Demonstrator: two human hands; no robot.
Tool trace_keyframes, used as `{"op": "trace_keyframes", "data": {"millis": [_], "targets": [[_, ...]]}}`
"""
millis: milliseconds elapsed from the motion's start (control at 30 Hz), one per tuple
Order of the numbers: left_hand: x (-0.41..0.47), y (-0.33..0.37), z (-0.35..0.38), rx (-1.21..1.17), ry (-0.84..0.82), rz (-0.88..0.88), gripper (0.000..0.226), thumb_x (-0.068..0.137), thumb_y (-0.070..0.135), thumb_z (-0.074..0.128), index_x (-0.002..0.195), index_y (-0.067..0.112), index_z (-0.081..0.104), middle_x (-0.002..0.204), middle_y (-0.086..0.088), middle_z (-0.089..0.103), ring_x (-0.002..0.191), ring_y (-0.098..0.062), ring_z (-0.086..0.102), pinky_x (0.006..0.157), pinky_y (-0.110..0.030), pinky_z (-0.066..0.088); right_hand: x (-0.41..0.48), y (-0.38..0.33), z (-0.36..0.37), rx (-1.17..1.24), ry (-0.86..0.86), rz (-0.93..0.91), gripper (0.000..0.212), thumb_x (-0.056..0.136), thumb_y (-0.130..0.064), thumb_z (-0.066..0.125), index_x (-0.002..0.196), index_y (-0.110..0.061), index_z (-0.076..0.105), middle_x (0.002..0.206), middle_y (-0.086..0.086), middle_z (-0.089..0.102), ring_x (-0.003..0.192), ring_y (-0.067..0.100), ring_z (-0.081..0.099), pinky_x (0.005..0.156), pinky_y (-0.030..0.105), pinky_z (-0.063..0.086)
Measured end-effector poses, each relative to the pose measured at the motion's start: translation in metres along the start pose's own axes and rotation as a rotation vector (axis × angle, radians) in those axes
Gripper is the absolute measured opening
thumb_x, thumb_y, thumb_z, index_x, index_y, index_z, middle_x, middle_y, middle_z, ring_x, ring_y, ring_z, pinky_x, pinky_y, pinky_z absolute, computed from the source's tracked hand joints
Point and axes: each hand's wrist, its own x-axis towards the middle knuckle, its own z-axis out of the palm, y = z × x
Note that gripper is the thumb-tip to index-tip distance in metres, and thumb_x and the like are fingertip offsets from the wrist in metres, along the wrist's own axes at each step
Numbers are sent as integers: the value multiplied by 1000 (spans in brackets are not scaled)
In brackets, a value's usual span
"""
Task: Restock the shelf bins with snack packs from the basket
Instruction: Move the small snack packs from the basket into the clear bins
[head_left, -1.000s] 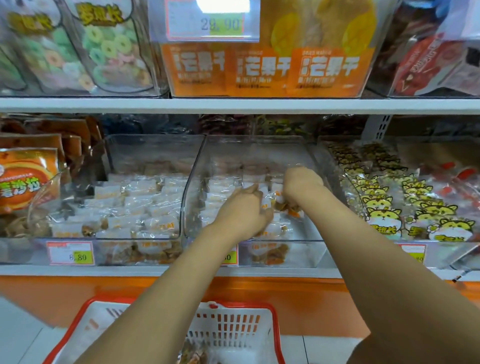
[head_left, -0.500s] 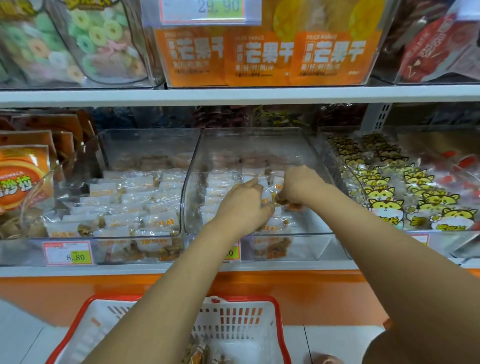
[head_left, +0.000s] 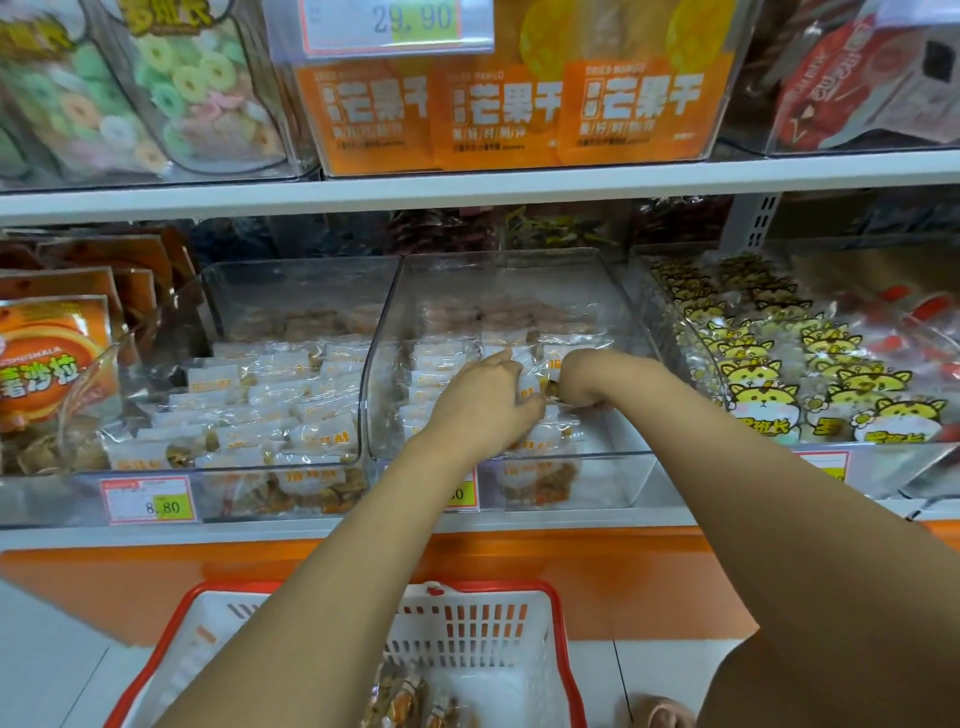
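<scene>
Shelf (head_left: 322, 526) is carrying three clear bins. Inside middle bin (head_left: 615, 486): left hand (head_left: 483, 408) is lying flat on snack packs (head_left: 435, 375), right hand (head_left: 584, 379) is curling round one. Bin's right front is standing bare; one basket (head_left: 563, 626) is sitting below.

Retail snack shop: tiered shelf (head_left: 467, 189) lined with clear bins (head_left: 639, 483) of packaged snacks, price tags (head_left: 148, 501) on bin fronts, red shopping basket (head_left: 558, 613) on floor.

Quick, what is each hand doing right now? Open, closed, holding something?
Left hand: open, fingers resting on the snack packs in the middle bin.
Right hand: fingers curled round one snack pack.
</scene>
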Motion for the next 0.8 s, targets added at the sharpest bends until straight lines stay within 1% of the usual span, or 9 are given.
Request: {"op": "trace_keyframes", "data": {"millis": [100,133,200,267,367,467,533,633,800], "targets": [[2,0,3,-20,45,-11,48,95,40,49,121,0,58,140,-12,48,123,-28,49,100,-36,42,-9,3,-2,17,35,-57,37,102,-28,37,113,0,57,113,15,57,91,27,55,79,31,44],[2,0,3,-30,69,-7,45,96,38,48,116,0,60,132,-15,54,117,-30,53,94,-37,45,-13,3,-3,43,69,-56,37,101,-29,39,117,0,57,121,15,57,102,29,56,85,31,45],[1,-1,3,-30,144,17,36,97,34,44,99,3,63,106,-17,63,99,-34,59,77,-36,47,-23,5,-4,98,213,-63,22,98,-16,44,94,-2,61,119,15,60,110,29,59,78,31,45],[-1,0,-1,-14,240,48,31,97,27,41,92,6,63,92,-15,66,88,-34,60,68,-35,46,-36,11,-4,177,403,-61,24,92,-5,48,67,-6,49,105,17,64,102,31,62,66,28,41],[-14,5,-8,-53,423,141,37,95,27,37,102,7,67,99,-12,67,89,-30,61,74,-39,49,-64,16,1,253,643,-84,19,92,-13,51,74,-9,51,86,13,61,85,32,61,62,27,37],[-49,11,-14,-201,619,252,23,94,24,43,83,12,59,80,3,55,76,-13,51,68,-24,41,-101,13,12,297,721,-194,31,95,-32,48,71,-13,46,68,3,46,71,27,48,60,28,34],[-83,9,-12,-272,659,263,25,95,24,44,72,17,46,67,12,41,63,-6,40,58,-17,32,-123,8,24,266,717,-276,40,95,-39,46,62,-16,39,61,0,41,67,23,45,54,30,31],[-131,-12,8,-306,613,217,34,95,32,41,62,21,39,55,10,34,53,-8,37,52,-23,29,-141,-1,56,223,639,-391,41,96,-38,45,62,-16,38,64,-1,43,68,22,45,53,29,29],[-185,-58,64,-276,295,-59,39,95,43,47,60,26,44,52,9,44,50,-5,44,50,-23,30,-113,-13,138,153,233,-283,22,92,-19,49,70,-13,48,70,-1,47,72,19,53,53,26,39]]}}
